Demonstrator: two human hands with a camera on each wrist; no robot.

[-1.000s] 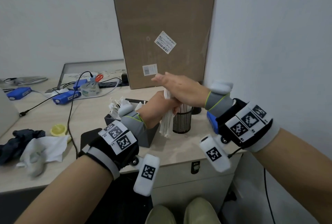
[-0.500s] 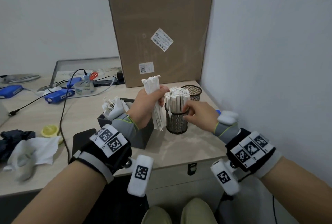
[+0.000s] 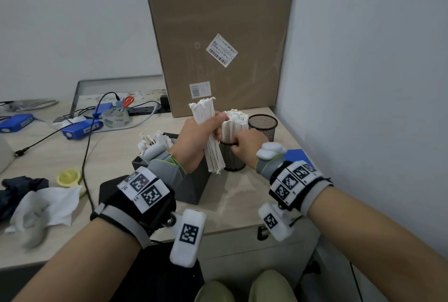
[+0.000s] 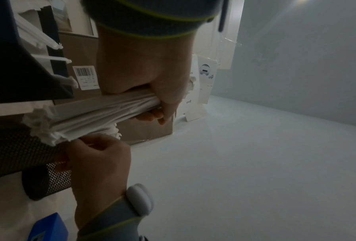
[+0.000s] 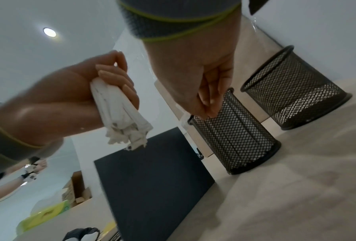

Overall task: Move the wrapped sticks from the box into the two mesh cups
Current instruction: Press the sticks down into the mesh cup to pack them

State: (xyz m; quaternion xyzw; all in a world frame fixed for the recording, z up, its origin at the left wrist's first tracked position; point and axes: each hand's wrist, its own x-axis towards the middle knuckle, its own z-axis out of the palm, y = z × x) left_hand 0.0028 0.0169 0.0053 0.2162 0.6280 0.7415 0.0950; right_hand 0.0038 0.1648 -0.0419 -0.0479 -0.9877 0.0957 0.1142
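Corner desk (image 3: 242, 195) by white wall, left hand (image 3: 196, 139) fisted round sticks (image 3: 208, 132), bundle near-upright, tops tilted left, right hand (image 3: 244, 146) pinching rim of full cup (image 3: 232, 158) just beside, empty cup (image 3: 263, 126) beyond, box (image 3: 194, 180) under left wrist.

Light wood desk (image 3: 244, 195) carries dark box (image 3: 194, 185), two mesh cups (image 3: 263, 125), cardboard carton (image 3: 218, 22).

Head view: high, looks forward and down over both forearms to desk corner. Left wrist view: close under left hand (image 4: 139, 73), faces wall. Right wrist view: low, near desk, looks up past right hand (image 5: 197, 78). All 3 share bundle of wrapped sticks (image 3: 208, 136), near mesh cup (image 5: 234, 138).
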